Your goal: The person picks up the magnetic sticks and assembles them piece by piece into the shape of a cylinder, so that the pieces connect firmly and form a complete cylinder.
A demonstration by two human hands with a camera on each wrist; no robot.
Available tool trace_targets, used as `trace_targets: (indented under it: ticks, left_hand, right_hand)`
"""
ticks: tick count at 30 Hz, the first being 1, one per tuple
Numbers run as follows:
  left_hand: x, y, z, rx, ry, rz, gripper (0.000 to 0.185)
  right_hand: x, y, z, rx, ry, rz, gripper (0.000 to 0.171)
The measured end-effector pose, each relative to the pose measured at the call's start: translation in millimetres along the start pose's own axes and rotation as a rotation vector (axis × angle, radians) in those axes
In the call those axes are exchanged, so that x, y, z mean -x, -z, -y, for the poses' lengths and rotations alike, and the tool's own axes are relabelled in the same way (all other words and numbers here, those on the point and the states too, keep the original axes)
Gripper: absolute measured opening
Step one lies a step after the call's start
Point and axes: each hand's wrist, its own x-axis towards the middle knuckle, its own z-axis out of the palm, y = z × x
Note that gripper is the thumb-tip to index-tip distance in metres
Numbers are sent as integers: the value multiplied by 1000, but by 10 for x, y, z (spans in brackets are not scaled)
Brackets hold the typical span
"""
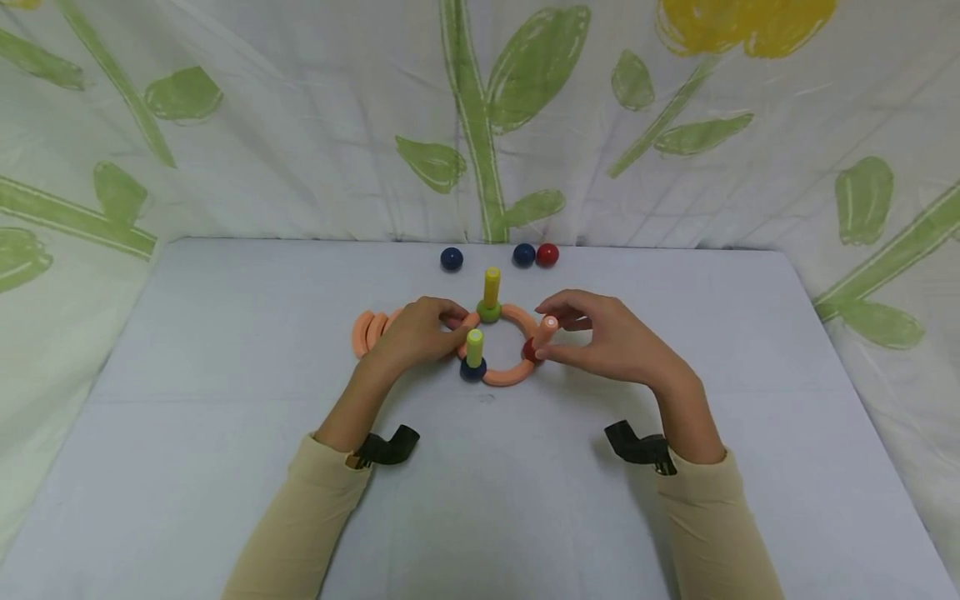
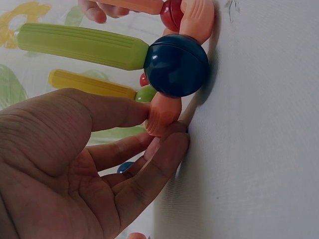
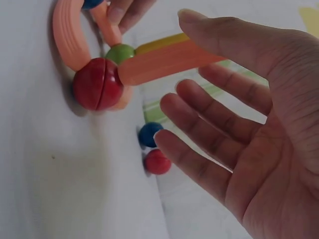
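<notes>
Three balls joined by orange curved rods form a ring on the table. A blue ball (image 2: 176, 65) carries a light green stick (image 1: 474, 348), a green ball (image 1: 489, 312) a yellow stick (image 1: 491, 287), and a red ball (image 3: 98, 84) an orange stick (image 3: 164, 60). All three sticks point up. My left hand (image 1: 422, 332) pinches the curved rod (image 2: 164, 113) between the blue and green balls, thumb on one side and fingers on the other. Beside the orange stick, my right hand (image 1: 606, 333) has its fingers spread loosely, with the thumb overlapping the stick in the right wrist view.
Several spare orange curved rods (image 1: 363, 333) lie left of the ring, partly hidden behind my left hand. Toward the table's back edge sit a lone blue ball (image 1: 452, 259) and another blue ball (image 1: 524, 255) beside a red one (image 1: 548, 255). A cloth with painted plants hangs behind.
</notes>
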Motion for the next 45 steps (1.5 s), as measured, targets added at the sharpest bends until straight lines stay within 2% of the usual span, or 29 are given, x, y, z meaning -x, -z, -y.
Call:
trace_targets:
  ticks: [6,10,16,21,26,30,38,45]
  left_hand:
    - [-8,3,-2,4,-11,-1,42]
    - [-12,-1,14,1,-15,-2,42]
    - [-13,-16,8,18,-10,0,42]
    - [-25,-48,-23,44,-19,7,45]
    - [29,-13,10,32,-5,2,44]
    - [15,6,14,32,-15,13,42]
    - [-24,-24,37,63,-2,18,42]
    - [-17,-8,33,38,-2,12,42]
  right_hand:
    - [46,85,-22,21,-15,35,47]
    - [78,156,-51,48,-59,62,49]
    - [23,269,-165,63,-95,19,45]
    - [-147,307,-331,41,-99,-87,38]
    - [-409,228,-404,17,-64,-202,37]
    - [-569,215,-407,67,-42,-246,34]
    - [-919,156,-417,213,47,-225,34]
    - [-1071,113,-435,279,1,-159,37]
